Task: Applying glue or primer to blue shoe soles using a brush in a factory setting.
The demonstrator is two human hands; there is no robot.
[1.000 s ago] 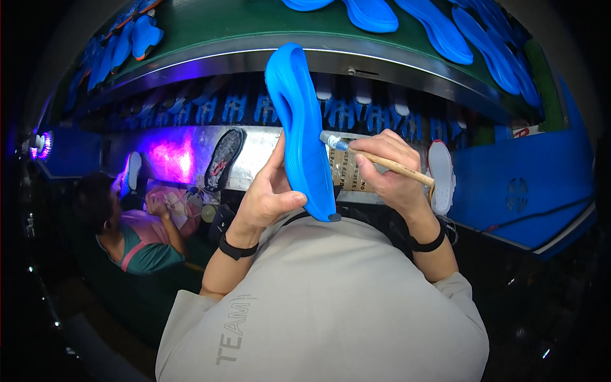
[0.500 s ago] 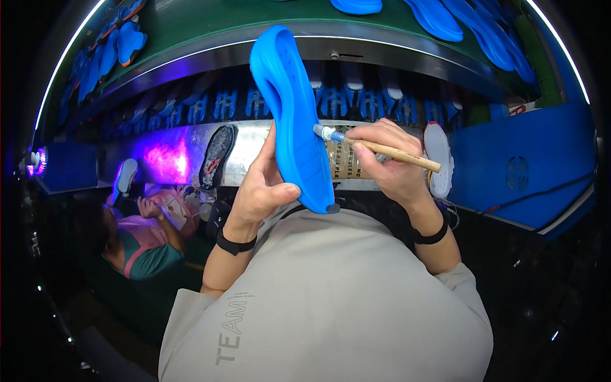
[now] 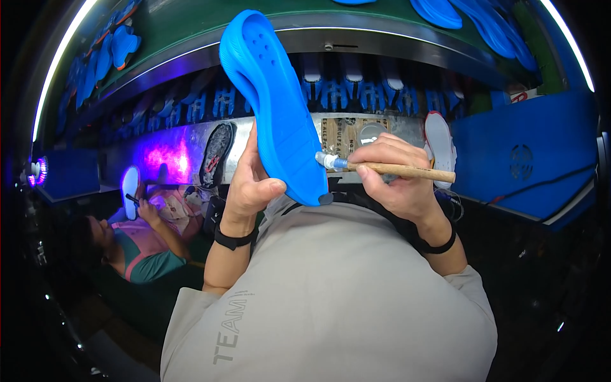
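Note:
A blue shoe sole (image 3: 280, 108) is held up on a slant by my left hand (image 3: 251, 181), thumb over its near side and fingers behind it. Small holes show in the inside of its far end. My right hand (image 3: 398, 172) is closed round a brush (image 3: 407, 170) with a pale wooden handle. The white bristles lie against the right edge of the sole, near its lower part. Behind the right hand, a round dish (image 3: 374, 134) is partly hidden; its contents I cannot make out.
A dark sole (image 3: 218, 155) and a white sole (image 3: 439, 145) lie on the metal bench (image 3: 242, 143). Beyond is a green conveyor belt (image 3: 273, 16) with several blue soles. A blue machine box (image 3: 525, 153) stands at right. At left a co-worker (image 3: 149, 235) holds a sole and a brush.
The blue sole has tilted to the left and turned its inside more into view. The brush has shifted slightly down along its edge. The round dish has come into sight.

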